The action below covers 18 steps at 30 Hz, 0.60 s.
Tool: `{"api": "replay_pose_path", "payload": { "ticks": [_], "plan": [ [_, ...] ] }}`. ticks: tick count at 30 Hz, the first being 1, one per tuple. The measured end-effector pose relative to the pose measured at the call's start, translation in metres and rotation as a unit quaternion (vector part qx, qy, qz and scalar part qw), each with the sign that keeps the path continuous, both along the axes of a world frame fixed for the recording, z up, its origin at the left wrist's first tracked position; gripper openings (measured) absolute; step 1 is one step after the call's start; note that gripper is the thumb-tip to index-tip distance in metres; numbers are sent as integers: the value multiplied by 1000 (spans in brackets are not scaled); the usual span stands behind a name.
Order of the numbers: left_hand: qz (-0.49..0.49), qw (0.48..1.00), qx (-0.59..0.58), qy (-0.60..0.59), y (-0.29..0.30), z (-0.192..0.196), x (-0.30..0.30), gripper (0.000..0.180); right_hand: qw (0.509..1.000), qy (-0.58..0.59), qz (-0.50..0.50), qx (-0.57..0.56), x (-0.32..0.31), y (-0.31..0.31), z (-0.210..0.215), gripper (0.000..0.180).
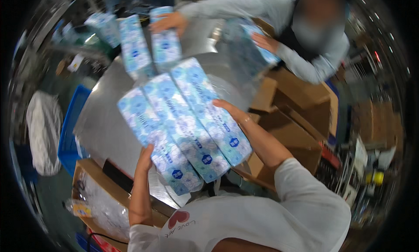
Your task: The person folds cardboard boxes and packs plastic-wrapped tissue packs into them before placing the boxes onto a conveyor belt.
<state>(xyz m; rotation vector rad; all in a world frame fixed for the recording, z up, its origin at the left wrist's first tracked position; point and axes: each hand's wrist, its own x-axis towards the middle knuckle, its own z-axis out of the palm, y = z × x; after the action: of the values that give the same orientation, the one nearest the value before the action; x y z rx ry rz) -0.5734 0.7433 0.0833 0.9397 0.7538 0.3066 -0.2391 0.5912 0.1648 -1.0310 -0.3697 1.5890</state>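
Note:
Three long tissue packs (pixel 183 125) with a blue and white floral print are pressed side by side between my hands, tilted above the metal table. My left hand (pixel 146 158) presses on the left pack's outer side, thumb along its edge. Against the right pack's outer side is my right hand (pixel 229 108), with its thumb on the top face. The fingers beneath the packs are hidden. Just beyond lie two more floral packs, a left one (pixel 134 44) and a right one (pixel 166 44) under a co-worker's hand (pixel 171 22).
A co-worker's other hand (pixel 265 42) rests on a pack at the far right. Open cardboard boxes (pixel 283 134) stand at right. To the left are a blue crate (pixel 72 125), a white sack (pixel 43 132) and a carton (pixel 98 204) of clear plastic. The metal table (pixel 104 116) curves between.

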Motion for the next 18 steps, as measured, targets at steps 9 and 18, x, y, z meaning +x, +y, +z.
{"api": "replay_pose_path", "payload": {
  "ticks": [9,18],
  "plan": [
    [-115,913,361,-149,17,84,53,64,901,-380,-145,151,-7,-111,187,95],
    [-873,336,334,-113,-156,149,109,42,804,-580,53,-119,-40,-322,176,101]
  ]
}}
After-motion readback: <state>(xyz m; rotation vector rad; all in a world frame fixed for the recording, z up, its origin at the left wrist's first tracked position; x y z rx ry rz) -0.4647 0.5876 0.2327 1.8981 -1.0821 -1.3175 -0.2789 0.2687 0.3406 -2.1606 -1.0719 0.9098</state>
